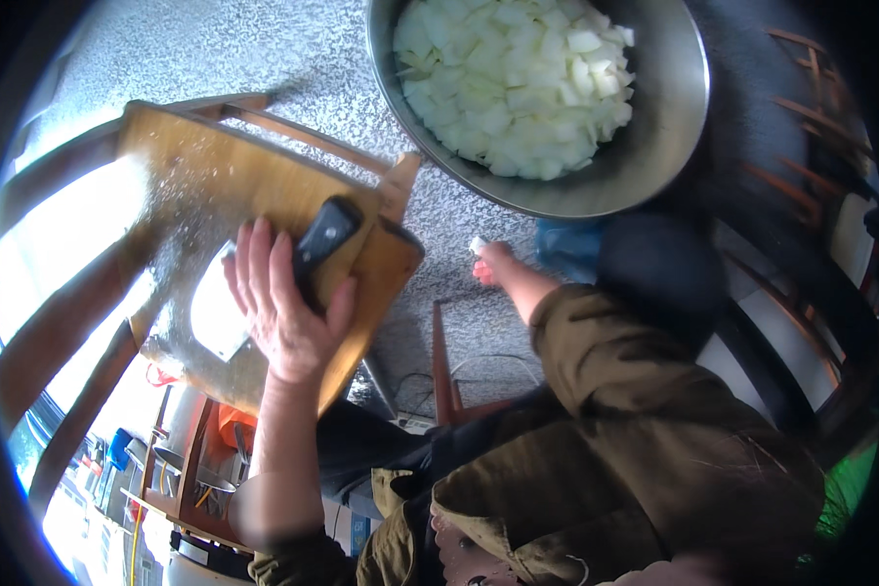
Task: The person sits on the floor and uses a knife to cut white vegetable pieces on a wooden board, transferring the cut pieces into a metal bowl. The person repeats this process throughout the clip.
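My left hand (286, 311) lies palm down, fingers extended, over the middle of a cleaver, on a wooden cutting board (190, 146). The cleaver's black handle (327, 233) shows beyond the fingertips, and its bright blade (218, 311) sticks out on the left; the join between them is covered. Lower down, above the speckled floor, my right hand (494, 260) is closed around a small white thing (477, 245), too small to identify. Beyond that hand, a large metal bowl (677, 139) holds a heap of chopped white onion (513, 88).
Wet specks glisten on the board, which rests on a wooden stool (399, 183). A blue object (568, 249) is beside my right forearm. Wooden chair parts (813, 66) stand at the far right. At lower left, a wooden rack (190, 469) holds a metal pan (190, 469).
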